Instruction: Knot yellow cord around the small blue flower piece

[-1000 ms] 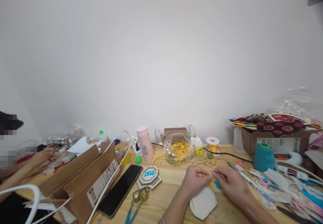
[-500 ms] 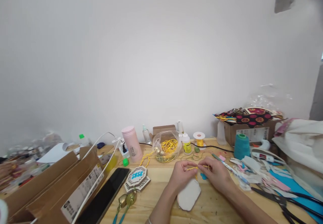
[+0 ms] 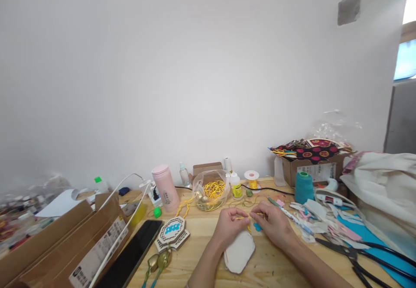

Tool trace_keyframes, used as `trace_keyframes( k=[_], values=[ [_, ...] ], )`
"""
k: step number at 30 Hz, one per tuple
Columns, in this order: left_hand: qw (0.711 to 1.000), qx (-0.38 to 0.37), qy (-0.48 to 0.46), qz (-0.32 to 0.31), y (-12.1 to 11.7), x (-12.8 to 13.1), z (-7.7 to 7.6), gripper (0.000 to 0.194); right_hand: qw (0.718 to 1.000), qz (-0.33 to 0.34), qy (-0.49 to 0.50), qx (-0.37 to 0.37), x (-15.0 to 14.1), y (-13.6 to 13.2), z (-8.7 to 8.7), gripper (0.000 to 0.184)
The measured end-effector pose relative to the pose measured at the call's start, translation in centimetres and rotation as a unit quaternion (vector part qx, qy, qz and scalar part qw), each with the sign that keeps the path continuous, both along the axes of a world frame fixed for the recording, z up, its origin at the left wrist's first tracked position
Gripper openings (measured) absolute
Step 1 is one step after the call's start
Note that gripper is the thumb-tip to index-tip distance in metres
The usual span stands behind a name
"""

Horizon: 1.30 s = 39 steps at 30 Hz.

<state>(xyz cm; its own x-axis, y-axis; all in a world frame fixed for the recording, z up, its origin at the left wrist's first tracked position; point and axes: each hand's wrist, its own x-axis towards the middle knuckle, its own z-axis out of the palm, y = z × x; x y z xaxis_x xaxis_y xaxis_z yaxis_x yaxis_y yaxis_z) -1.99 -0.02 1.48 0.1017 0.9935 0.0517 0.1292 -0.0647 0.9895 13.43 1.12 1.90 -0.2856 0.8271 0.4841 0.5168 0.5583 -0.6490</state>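
My left hand (image 3: 229, 226) and my right hand (image 3: 272, 226) meet over the wooden table (image 3: 208, 257), both pinched on a thin yellow cord (image 3: 247, 218) stretched between them. A loop of the cord hangs down by a small blue piece (image 3: 257, 227). Just below my hands lies a white octagonal pad (image 3: 239, 251). A plastic bag of yellow cord and gold bells (image 3: 210, 190) sits behind my hands.
A phone (image 3: 131, 253), an octagonal wooden ornament (image 3: 172, 232), gold bells (image 3: 159, 260) and an open cardboard box (image 3: 65, 244) lie left. A pink flask (image 3: 165, 188), glue bottle (image 3: 236, 185), gold spool (image 3: 252, 179) stand behind. Teal thread cone (image 3: 303, 187), scraps, scissors (image 3: 354, 255) and white cloth (image 3: 383, 192) lie right.
The view has swung to the right, so everything shifts left in the picture and the person at the far left has dropped out of view. My hands keep pinching the yellow cord.
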Motion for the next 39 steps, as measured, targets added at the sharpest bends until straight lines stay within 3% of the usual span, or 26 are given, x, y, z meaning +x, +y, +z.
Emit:
trace_keyframes(
  k=[10,29,39],
  values=[
    [1.000,0.011,0.001,0.004,-0.2,0.1,0.3,0.032,1.000,0.000,0.003,0.020,-0.4,0.2,0.0,0.019],
    [1.000,0.001,0.006,0.010,0.7,-0.3,-1.1,0.034,0.999,0.012,0.018,-0.028,0.1,0.2,0.0,0.020],
    [1.000,0.012,0.001,-0.004,0.5,-0.3,-0.9,0.032,0.999,0.021,0.003,-0.041,0.1,0.1,0.3,0.019]
  ],
)
